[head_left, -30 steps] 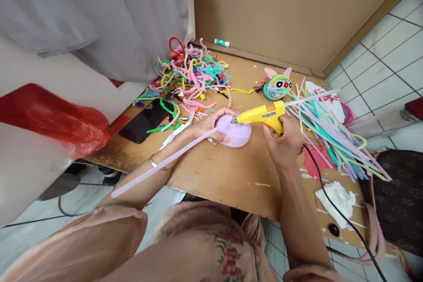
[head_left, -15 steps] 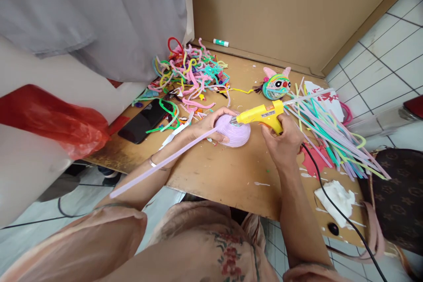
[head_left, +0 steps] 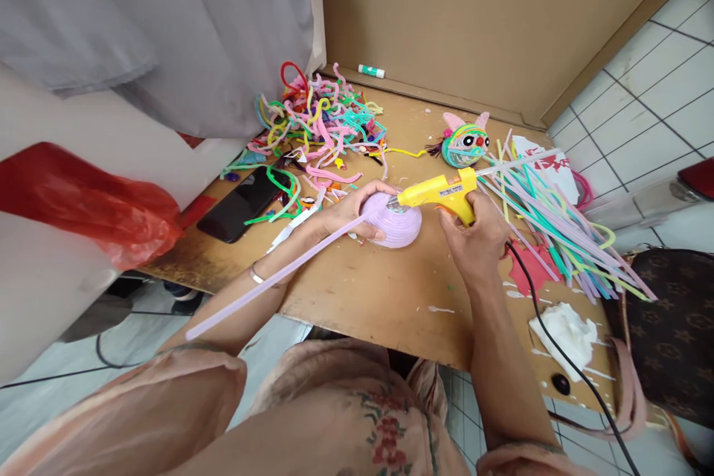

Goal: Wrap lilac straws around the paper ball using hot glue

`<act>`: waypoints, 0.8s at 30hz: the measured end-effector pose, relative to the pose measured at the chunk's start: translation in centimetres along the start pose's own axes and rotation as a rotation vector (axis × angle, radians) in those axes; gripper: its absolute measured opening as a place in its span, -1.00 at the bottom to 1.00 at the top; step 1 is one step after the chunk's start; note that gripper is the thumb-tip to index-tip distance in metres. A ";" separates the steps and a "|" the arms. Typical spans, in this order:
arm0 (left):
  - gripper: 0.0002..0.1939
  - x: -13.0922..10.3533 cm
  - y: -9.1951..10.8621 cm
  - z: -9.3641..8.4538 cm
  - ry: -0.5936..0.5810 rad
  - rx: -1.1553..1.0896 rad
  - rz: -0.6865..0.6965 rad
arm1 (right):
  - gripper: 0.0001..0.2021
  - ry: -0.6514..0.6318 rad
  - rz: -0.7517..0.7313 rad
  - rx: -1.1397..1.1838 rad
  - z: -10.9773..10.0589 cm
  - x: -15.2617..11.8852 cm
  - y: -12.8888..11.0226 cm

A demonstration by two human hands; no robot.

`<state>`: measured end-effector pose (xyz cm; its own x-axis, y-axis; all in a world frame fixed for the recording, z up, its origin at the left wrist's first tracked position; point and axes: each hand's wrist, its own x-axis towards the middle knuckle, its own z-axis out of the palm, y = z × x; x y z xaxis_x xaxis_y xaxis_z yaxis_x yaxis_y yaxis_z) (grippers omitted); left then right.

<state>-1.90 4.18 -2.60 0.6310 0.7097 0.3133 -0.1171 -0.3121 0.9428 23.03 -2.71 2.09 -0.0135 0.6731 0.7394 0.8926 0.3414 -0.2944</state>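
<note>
My left hand [head_left: 360,212] is closed around the side of a ball wrapped in lilac pipe cleaner [head_left: 397,227]. A loose straight length of the lilac pipe cleaner [head_left: 279,275] runs from the ball down over my left forearm. In my right hand [head_left: 480,230] is a yellow hot glue gun [head_left: 438,193], gripped by its handle. Its nozzle points left at the upper part of the ball, touching or very near the wrapped surface. A clear glue stick [head_left: 516,161] sticks out of the gun's back end.
Tangled pipe cleaners [head_left: 320,119] pile up at the back left, beside a black phone [head_left: 237,208]. A decorated ball with pink ears [head_left: 465,141] stands behind the gun. Straight pipe cleaners [head_left: 558,216] lie right. The gun's black cord [head_left: 558,346] trails past white tissue [head_left: 566,335].
Almost nothing differs. The whole view has shifted very slightly, while both hands keep their hold on the ball and the glue gun.
</note>
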 end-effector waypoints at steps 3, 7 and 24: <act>-0.16 0.0 -0.1 -0.1 0.000 0.029 0.005 | -0.87 -0.030 0.007 0.021 -0.3 0.1 0.1; -0.17 0.0 -0.2 -0.2 -0.007 0.028 0.007 | -0.86 -0.063 0.030 0.035 -0.4 0.3 0.4; -0.16 -0.2 -0.8 -0.2 0.049 0.020 -0.036 | -0.67 -0.068 0.438 0.020 0.4 0.6 1.8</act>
<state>-2.08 4.35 -3.41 0.5964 0.7505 0.2847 -0.0789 -0.2982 0.9512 24.44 -1.43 1.71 0.3336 0.7983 0.5014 0.8122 0.0266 -0.5828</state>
